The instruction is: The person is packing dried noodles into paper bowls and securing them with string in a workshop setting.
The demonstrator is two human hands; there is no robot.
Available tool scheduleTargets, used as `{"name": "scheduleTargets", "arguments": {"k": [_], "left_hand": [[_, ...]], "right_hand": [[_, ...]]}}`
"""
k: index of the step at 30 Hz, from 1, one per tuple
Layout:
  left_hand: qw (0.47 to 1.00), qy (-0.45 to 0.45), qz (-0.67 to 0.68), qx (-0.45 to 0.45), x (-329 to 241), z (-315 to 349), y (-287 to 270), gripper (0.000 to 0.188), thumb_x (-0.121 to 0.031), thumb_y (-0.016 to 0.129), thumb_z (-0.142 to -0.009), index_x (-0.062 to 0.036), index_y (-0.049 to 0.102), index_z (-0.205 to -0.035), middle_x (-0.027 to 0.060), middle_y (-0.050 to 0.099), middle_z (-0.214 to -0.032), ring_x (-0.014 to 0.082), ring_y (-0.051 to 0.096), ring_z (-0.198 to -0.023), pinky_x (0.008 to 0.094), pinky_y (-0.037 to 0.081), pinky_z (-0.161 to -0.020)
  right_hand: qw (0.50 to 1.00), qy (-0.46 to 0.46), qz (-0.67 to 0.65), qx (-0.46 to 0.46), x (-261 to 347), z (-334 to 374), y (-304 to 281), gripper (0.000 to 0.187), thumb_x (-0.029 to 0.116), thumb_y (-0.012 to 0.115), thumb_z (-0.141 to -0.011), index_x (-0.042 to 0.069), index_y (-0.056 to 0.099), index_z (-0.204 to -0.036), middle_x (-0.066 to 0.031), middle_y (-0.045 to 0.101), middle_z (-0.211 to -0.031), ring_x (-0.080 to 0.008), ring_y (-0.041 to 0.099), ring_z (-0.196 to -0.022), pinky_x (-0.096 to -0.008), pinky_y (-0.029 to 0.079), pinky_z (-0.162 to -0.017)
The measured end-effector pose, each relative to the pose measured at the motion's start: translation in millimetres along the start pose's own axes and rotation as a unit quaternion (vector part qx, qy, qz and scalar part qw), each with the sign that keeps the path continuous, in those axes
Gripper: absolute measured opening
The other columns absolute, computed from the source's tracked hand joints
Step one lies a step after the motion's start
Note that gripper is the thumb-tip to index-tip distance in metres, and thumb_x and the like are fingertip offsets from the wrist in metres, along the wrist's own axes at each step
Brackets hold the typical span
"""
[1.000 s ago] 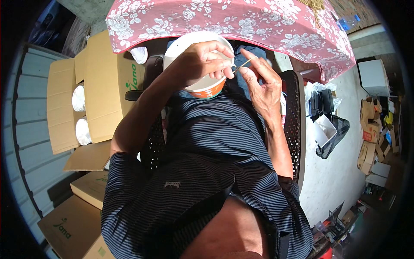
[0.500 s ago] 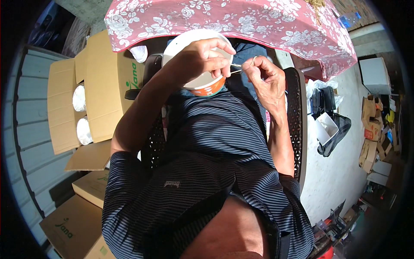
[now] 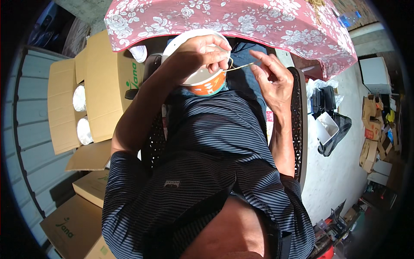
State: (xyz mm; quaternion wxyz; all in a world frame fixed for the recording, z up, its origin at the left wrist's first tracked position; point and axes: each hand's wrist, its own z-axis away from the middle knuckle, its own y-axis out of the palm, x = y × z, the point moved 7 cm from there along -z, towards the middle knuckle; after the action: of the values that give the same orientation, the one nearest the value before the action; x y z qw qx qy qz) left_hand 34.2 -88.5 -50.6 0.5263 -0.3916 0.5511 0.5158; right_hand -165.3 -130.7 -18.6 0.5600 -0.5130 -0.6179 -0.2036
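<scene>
A thin straw-coloured strand point(image 3: 238, 67) runs out from the fingertips of my left hand point(image 3: 206, 54), which is closed on it in a pinch. Part of the strand bends into a loop beside those fingers. My right hand point(image 3: 274, 82) is near the strand's free end, with thumb and forefinger spread apart. Under my left hand a tub point(image 3: 210, 86), white inside and orange with a teal base outside, rests at my lap. My left hand and forearm hide part of its opening, so I cannot make out all its contents.
Ahead, a table wears a pink floral cloth point(image 3: 207, 19). The chair's dark perforated armrests point(image 3: 298, 116) flank me. Cardboard boxes point(image 3: 101, 86) stand at left. At right, a white container point(image 3: 326, 128) and black bag point(image 3: 337, 140) lie on the floor, with more cartons point(image 3: 368, 151) beyond.
My right hand has let go of the strand, opened its fingers and drawn slightly to the right. The strand now sticks out from my left hand, which has barely moved.
</scene>
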Motion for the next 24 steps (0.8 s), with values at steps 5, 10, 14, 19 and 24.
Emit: {"name": "scheduleTargets", "arguments": {"k": [5,10,14,19,24], "left_hand": [[0.997,-0.008,-0.062,0.036,0.8,-7.4,1.8,0.025,-0.016,0.065,-0.103,0.0024,0.065,-0.12,0.0045,0.07,-0.094,0.009,0.061,-0.083,0.0227,0.048,-0.077],[0.991,0.017,-0.128,0.045,-4.0,-11.8,12.5,0.026,-0.015,0.067,-0.101,0.0034,0.071,-0.119,0.0057,0.074,-0.087,0.0072,0.058,-0.074,0.0214,0.048,-0.072],[0.984,-0.017,-0.12,0.129,-7.1,-6.6,25.3,0.022,-0.02,0.071,-0.101,0.0016,0.076,-0.106,0.0038,0.073,-0.084,0.0067,0.058,-0.073,0.0214,0.046,-0.068],[0.978,-0.004,-0.156,0.139,-9.0,-5.3,25.1,0.025,-0.019,0.067,-0.103,0.004,0.073,-0.11,0.004,0.073,-0.087,0.0067,0.059,-0.075,0.0218,0.046,-0.07],[0.989,-0.03,-0.11,0.093,-0.1,-9.4,16.5,0.023,-0.019,0.069,-0.101,0.0015,0.072,-0.111,0.0046,0.072,-0.087,0.0068,0.058,-0.074,0.0216,0.046,-0.069]], "right_hand": [[0.985,-0.148,0.085,-0.022,38.9,-6.2,-12.2,0.02,-0.007,0.074,-0.084,0.001,0.076,-0.103,-0.0026,0.059,-0.078,-0.0114,0.052,-0.065,-0.0274,0.043,-0.059],[0.977,-0.179,0.094,0.064,60.7,-21.4,-10.5,0.011,-0.007,0.066,-0.086,0.0,0.07,-0.093,-0.0015,0.058,-0.079,-0.0098,0.051,-0.067,-0.0252,0.043,-0.063],[0.985,-0.142,-0.07,0.071,26.6,-44.6,-19.4,0.009,-0.006,0.064,-0.09,0.002,0.068,-0.091,0.0029,0.057,-0.084,-0.0052,0.048,-0.074,-0.0231,0.041,-0.069],[0.983,-0.166,-0.021,0.075,15.4,-52.0,-11.8,0.012,-0.008,0.065,-0.088,0.001,0.072,-0.085,0.0001,0.06,-0.084,-0.0097,0.055,-0.078,-0.025,0.043,-0.071],[0.99,-0.054,0.075,0.105,6.2,-35.9,-2.4,0.016,0.001,0.069,-0.091,0.001,0.08,-0.102,-0.0023,0.058,-0.081,-0.0124,0.056,-0.08,-0.0276,0.045,-0.073]]}}
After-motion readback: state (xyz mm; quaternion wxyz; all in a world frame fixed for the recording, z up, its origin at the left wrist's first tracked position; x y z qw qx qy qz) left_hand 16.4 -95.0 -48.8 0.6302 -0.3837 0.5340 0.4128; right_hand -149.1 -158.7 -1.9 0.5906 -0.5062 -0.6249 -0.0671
